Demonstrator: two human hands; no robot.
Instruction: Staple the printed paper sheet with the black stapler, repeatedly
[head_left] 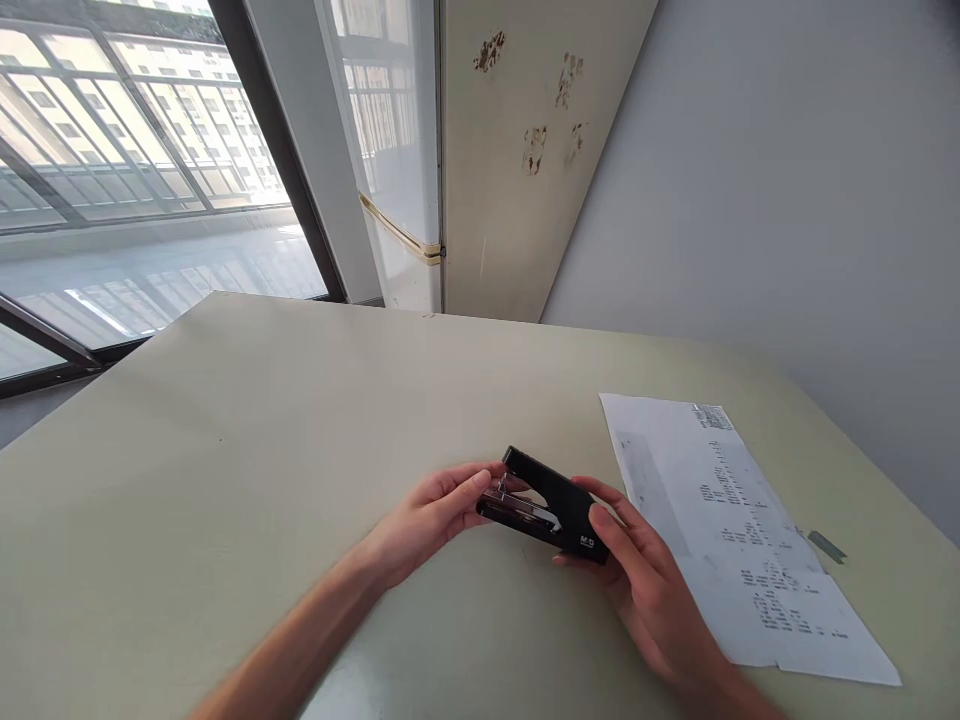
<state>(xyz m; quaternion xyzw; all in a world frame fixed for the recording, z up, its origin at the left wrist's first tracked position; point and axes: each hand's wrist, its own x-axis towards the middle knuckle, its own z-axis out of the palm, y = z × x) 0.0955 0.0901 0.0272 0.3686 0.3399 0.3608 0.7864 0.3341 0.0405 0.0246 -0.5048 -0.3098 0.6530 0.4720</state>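
Observation:
A black stapler (574,505) is held above the table, its top arm raised from the base so the metal staple channel shows between them. My right hand (637,570) grips the hinge end, thumb on the side near the white lettering. At the front end, my left hand (439,510) closes on the stapler, its thumb by the metal part at the tip. The left fingertips are partly hidden behind the stapler. To the right of my right hand lies a printed sheet of paper (697,500), flat on the table.
The pale table (300,400) spreads around my hands. A small grey-green strip (827,547) lies right of the paper. Beyond the far edge stands a fridge (517,220) with worn marks, beside a grey wall (787,180). A glazed sliding door (150,180) is at the left.

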